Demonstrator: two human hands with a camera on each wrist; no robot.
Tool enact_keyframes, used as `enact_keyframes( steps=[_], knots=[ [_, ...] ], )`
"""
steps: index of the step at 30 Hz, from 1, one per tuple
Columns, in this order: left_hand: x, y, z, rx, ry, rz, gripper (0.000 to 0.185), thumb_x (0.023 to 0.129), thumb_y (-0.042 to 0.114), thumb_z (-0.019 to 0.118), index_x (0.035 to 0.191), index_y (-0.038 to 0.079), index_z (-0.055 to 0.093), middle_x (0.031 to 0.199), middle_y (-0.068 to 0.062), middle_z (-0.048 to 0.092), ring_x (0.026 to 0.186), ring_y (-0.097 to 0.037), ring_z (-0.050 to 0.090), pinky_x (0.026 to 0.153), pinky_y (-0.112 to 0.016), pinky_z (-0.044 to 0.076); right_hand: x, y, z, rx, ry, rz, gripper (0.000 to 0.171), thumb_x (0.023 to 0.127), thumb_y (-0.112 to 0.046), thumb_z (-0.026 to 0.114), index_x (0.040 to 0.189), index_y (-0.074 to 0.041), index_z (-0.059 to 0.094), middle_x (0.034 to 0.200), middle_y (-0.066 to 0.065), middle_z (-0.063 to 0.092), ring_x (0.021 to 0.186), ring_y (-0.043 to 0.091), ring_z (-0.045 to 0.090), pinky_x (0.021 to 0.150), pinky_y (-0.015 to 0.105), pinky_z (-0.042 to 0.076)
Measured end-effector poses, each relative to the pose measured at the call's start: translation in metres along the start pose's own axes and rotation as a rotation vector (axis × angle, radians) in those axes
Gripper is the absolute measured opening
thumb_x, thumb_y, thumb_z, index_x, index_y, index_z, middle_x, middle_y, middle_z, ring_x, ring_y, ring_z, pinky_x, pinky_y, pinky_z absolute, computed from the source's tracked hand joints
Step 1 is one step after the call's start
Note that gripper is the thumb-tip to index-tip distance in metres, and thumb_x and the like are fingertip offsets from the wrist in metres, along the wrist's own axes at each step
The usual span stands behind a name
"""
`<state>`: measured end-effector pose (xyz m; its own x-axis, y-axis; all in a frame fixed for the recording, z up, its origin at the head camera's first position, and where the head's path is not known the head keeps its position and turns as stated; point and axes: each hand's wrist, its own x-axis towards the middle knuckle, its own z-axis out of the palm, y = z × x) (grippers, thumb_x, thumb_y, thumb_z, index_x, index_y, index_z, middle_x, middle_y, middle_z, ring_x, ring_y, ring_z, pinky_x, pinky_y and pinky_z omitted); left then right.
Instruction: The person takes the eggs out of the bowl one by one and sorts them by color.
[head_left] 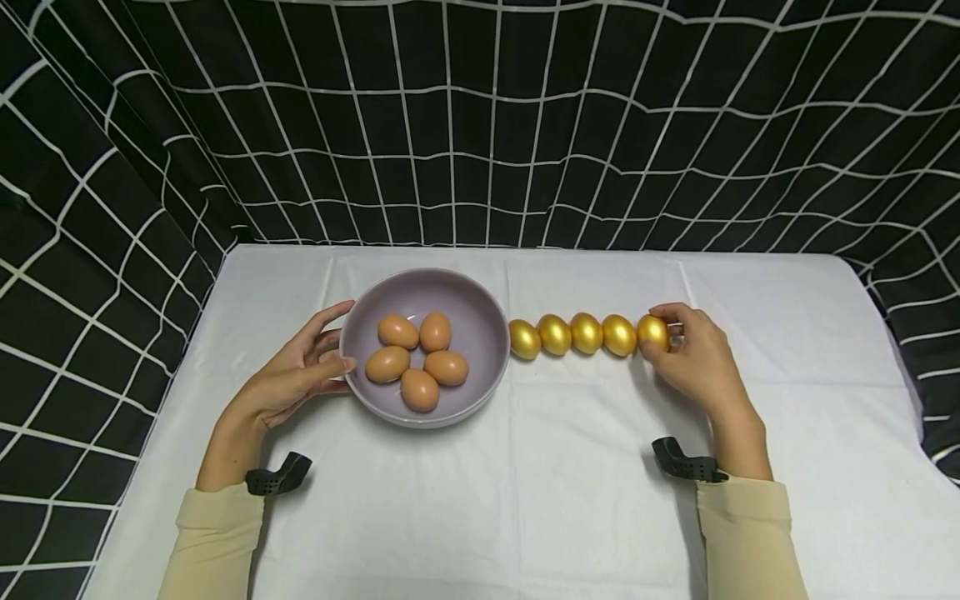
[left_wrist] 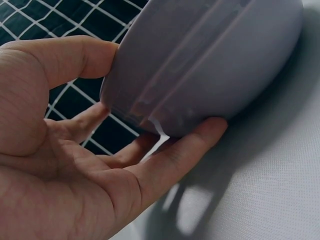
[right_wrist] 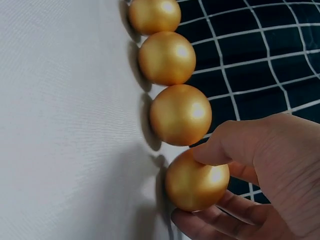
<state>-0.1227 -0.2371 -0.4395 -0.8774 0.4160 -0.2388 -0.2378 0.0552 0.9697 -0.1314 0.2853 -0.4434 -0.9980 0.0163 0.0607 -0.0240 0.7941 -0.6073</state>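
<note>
A lilac bowl [head_left: 480,302] on the white cloth holds several brown eggs [head_left: 416,358]. My left hand [head_left: 335,337] grips the bowl's left side. In the left wrist view the thumb lies on the upper wall [left_wrist: 210,60] and the fingers [left_wrist: 190,145] cup it from below. Right of the bowl, several gold eggs [head_left: 587,332] lie in a touching row. My right hand [head_left: 655,335] pinches the rightmost gold egg [head_left: 649,325] between thumb and fingers. The right wrist view shows this egg [right_wrist: 192,185] resting on the cloth at the row's end.
The white-covered table [head_left: 570,500] has bare cloth in front of the bowl and eggs. A black curtain with a white grid [head_left: 480,125] closes off the back and both sides. Black camera mounts [head_left: 279,475] sit on both wrists.
</note>
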Motion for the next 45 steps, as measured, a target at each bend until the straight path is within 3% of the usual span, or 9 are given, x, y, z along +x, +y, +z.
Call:
enact_keyframes(
  steps=[7,14,21,26,30,35,41,45],
  knots=[
    [-0.001,0.0,0.0,0.001,-0.002,0.002,0.085,0.101,0.002,0.064,0.169,0.025,0.02,0.166,-0.026,0.03,0.124,-0.02,0.063,0.096,-0.039,0.063,-0.002,-0.001,0.001,-0.004,-0.012,0.006,0.047,0.093,-0.012,0.071,0.137,0.003,0.061,0.128,0.03,0.063,0.114,0.044,0.061,0.093,0.055,0.05],
    [-0.001,0.0,0.0,-0.002,0.001,0.002,0.085,0.101,0.002,0.064,0.169,0.025,0.02,0.166,-0.026,0.03,0.125,-0.02,0.063,0.096,-0.04,0.063,-0.002,-0.001,0.0,-0.026,-0.026,-0.009,0.046,0.099,-0.02,0.068,0.139,0.002,0.061,0.13,0.029,0.064,0.114,0.043,0.062,0.092,0.052,0.048],
    [-0.001,-0.003,0.0,-0.011,-0.002,0.003,0.085,0.101,0.001,0.063,0.17,0.025,0.019,0.166,-0.026,0.029,0.124,-0.019,0.063,0.096,-0.039,0.062,-0.002,-0.006,-0.005,-0.056,-0.039,0.019,0.056,0.103,-0.026,0.062,0.152,-0.002,0.05,0.141,0.032,0.058,0.126,0.05,0.058,0.101,0.068,0.047],
    [-0.001,-0.003,0.0,-0.011,-0.004,0.005,0.085,0.101,0.0,0.062,0.17,0.025,0.019,0.166,-0.026,0.029,0.125,-0.02,0.062,0.097,-0.039,0.062,-0.003,-0.016,-0.008,-0.075,-0.003,0.005,0.055,0.103,-0.028,0.06,0.153,-0.004,0.05,0.143,0.033,0.054,0.128,0.05,0.055,0.101,0.069,0.045],
    [0.0,-0.002,-0.001,0.002,-0.005,0.005,0.085,0.101,0.001,0.062,0.169,0.025,0.019,0.166,-0.025,0.031,0.126,-0.021,0.062,0.096,-0.04,0.063,-0.007,-0.035,-0.009,-0.041,0.032,-0.032,0.051,0.103,-0.026,0.061,0.148,-0.005,0.056,0.144,0.031,0.054,0.129,0.049,0.054,0.101,0.069,0.043],
    [0.001,-0.002,-0.002,0.006,-0.009,0.013,0.085,0.101,0.001,0.062,0.169,0.025,0.019,0.166,-0.026,0.03,0.125,-0.02,0.063,0.095,-0.039,0.063,-0.009,-0.071,-0.006,0.0,0.017,-0.106,0.047,0.102,-0.025,0.065,0.145,-0.008,0.06,0.149,0.025,0.054,0.134,0.046,0.054,0.109,0.067,0.043],
    [-0.001,-0.001,-0.003,-0.007,-0.002,0.014,0.084,0.101,0.001,0.062,0.169,0.025,0.02,0.165,-0.025,0.031,0.126,-0.021,0.062,0.095,-0.039,0.063,-0.001,-0.116,0.003,0.024,-0.032,-0.273,0.042,0.1,-0.019,0.067,0.14,-0.008,0.064,0.141,0.018,0.061,0.128,0.039,0.059,0.104,0.061,0.048],
    [0.0,-0.001,-0.002,-0.004,-0.008,0.009,0.084,0.101,0.0,0.062,0.169,0.026,0.02,0.166,-0.024,0.03,0.129,-0.023,0.06,0.097,-0.039,0.063,0.007,-0.138,0.007,0.039,-0.12,-0.372,0.04,0.1,-0.017,0.068,0.139,-0.008,0.064,0.137,0.014,0.063,0.124,0.035,0.062,0.103,0.054,0.054]
  ],
)
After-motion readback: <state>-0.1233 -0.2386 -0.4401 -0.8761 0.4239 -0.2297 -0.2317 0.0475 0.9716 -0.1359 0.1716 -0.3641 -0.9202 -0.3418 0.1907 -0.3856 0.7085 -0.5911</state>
